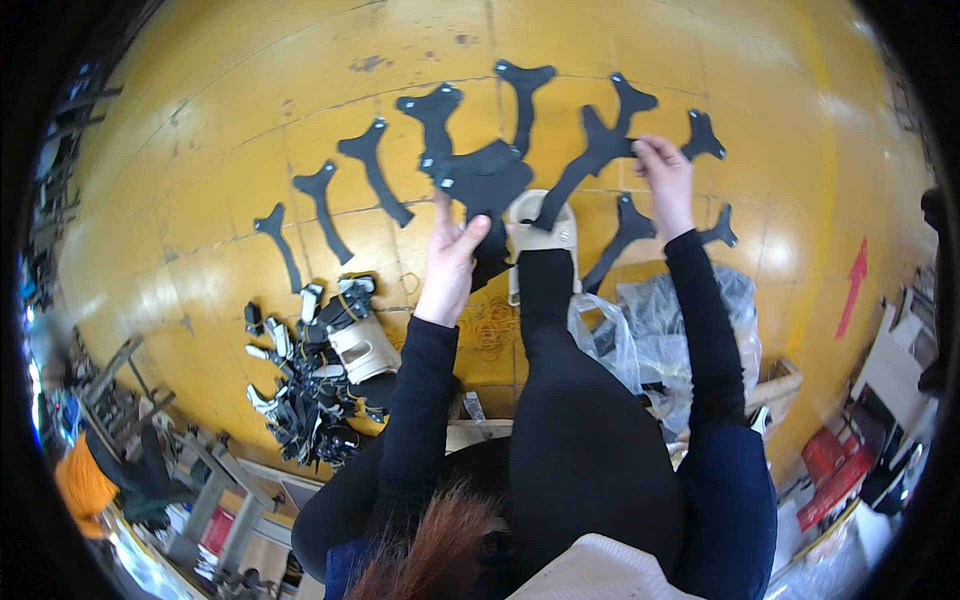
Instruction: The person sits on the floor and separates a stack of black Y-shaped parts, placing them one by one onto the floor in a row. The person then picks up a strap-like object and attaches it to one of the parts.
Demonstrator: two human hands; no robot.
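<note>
My left hand (455, 255) is closed around a stack of black Y-shaped cut pieces (490, 180), thumb on top, its wide end pointing away from me. A single black Y-shaped piece (590, 155) is pinched at one tip between the thumb and fingers of my right hand (663, 170). Its tail slants down toward my beige slipper (545, 222). On the yellow floor, several similar pieces lie apart in an arc, among them one at the left (320, 205), one at the far middle (525, 90) and one at the right (622, 235).
A heap of black and white bundled pieces (310, 390) lies at my left near my other slipper (362, 345). Rubber bands (490, 325) are scattered by my feet. Clear plastic bags (650, 330) bunch at my right. Farther out stand racks, a red box (835, 470) and an orange-clad person (85, 490).
</note>
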